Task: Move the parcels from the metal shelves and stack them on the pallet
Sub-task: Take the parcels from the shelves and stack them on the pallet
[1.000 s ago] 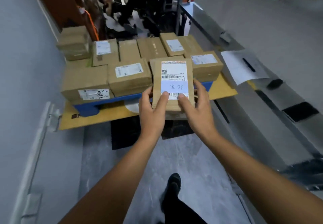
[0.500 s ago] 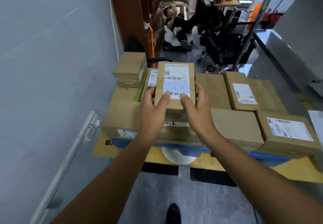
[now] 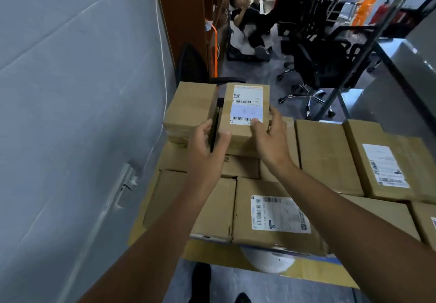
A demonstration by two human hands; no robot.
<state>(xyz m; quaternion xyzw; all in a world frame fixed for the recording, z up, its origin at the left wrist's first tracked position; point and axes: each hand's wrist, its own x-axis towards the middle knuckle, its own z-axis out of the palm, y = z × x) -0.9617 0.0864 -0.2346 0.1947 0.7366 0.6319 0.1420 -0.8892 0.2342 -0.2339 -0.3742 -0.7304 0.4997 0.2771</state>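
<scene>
A small brown parcel (image 3: 245, 111) with a white shipping label and a pale blue slip sits on the upper layer of boxes, right beside another stacked parcel (image 3: 192, 111). My left hand (image 3: 207, 139) grips its near left edge and my right hand (image 3: 271, 135) holds its near right corner, thumbs on top. Below lies a layer of several cardboard parcels, among them a labelled box (image 3: 278, 217). They rest on the blue pallet (image 3: 330, 259), which stands on a cardboard sheet (image 3: 212, 253).
A grey wall (image 3: 70, 113) runs close along the left. A metal shelf post (image 3: 354, 66) and steel surface (image 3: 401, 85) stand at the right. Behind the pallet are black office chairs (image 3: 316, 66) and a person (image 3: 247, 17) seated on the floor.
I have stepped closer to the pallet and carried the parcel forward and to the left, down onto the upper layer beside the stacked parcel. Both hands stay on it.
</scene>
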